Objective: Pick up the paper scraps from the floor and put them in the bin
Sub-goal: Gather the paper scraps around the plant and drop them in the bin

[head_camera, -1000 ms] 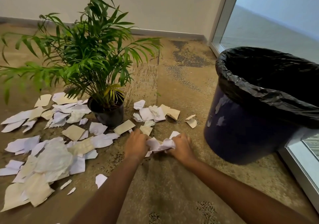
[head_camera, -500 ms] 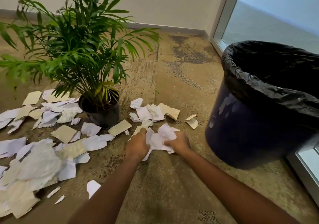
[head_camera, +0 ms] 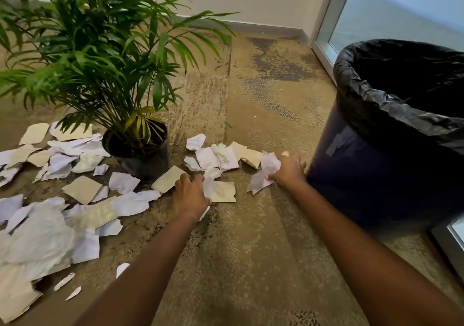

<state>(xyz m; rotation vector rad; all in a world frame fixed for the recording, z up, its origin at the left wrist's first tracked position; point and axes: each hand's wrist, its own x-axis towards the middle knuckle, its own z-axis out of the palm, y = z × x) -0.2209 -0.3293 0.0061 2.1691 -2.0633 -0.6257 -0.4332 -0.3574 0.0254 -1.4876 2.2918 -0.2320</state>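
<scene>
Paper scraps [head_camera: 218,158] are lying beside the bin [head_camera: 364,175]. The right hand [head_camera: 288,171] and the left hand [head_camera: 190,195] are each clutching some, probably gathering one load.

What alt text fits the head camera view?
On a carpet littered with torn paper scraps, a person's right hand grips a crumpled white scrap beside a black-lined bin, while the left hand grips another scrap near a potted plant.

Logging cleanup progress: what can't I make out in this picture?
Head view:
- Bin bottom: hidden by its own wall and the right edge; contents unknown.
- Scrap pile: cut off by the left edge.
- Floor behind the plant pot: hidden by pot and leaves.
</scene>
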